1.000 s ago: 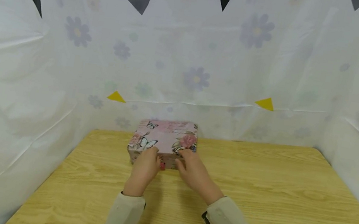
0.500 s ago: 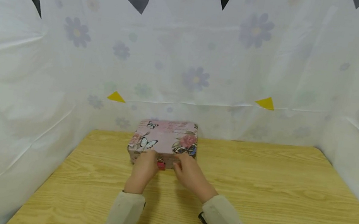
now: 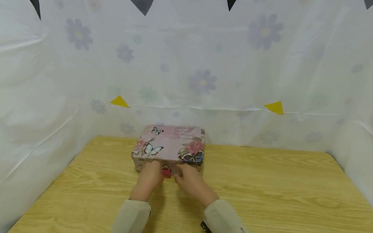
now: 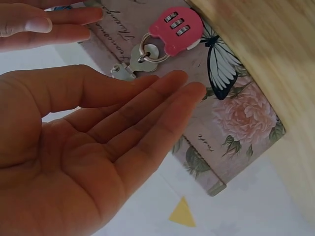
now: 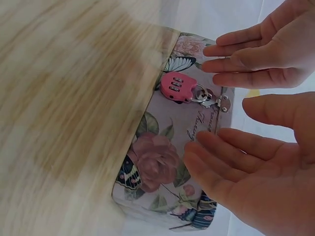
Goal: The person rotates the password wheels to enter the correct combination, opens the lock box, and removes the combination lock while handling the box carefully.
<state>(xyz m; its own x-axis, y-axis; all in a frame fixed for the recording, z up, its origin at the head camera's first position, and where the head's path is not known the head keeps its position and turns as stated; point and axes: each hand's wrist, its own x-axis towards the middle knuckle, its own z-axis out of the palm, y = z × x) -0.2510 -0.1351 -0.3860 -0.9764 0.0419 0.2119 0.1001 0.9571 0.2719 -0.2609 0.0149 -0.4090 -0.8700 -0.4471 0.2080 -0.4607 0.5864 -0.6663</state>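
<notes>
A pink floral box (image 3: 171, 142) with butterflies sits with its lid down at the back of the table. From the metal hasp on its front hangs a pink combination padlock (image 4: 177, 30), its shackle through the hasp and its number dials showing. My left hand (image 3: 149, 176) is at the front face, left of the padlock, with fingers extended in the left wrist view. On the other side my right hand (image 5: 261, 177) has relaxed, slightly bent fingers close to the front face. Neither hand grips the padlock. Whether fingertips touch the box is hard to tell.
The wood-grain table (image 3: 269, 195) stretches right and toward me. Behind the box hangs a pale flowered sheet (image 3: 162, 84) with black, grey and yellow triangles, and it also encloses both sides.
Both hands have slid down from the lid's front edge to beside the padlock, and the right hand has shifted left. The padlock shows more clearly. The box stays in place.
</notes>
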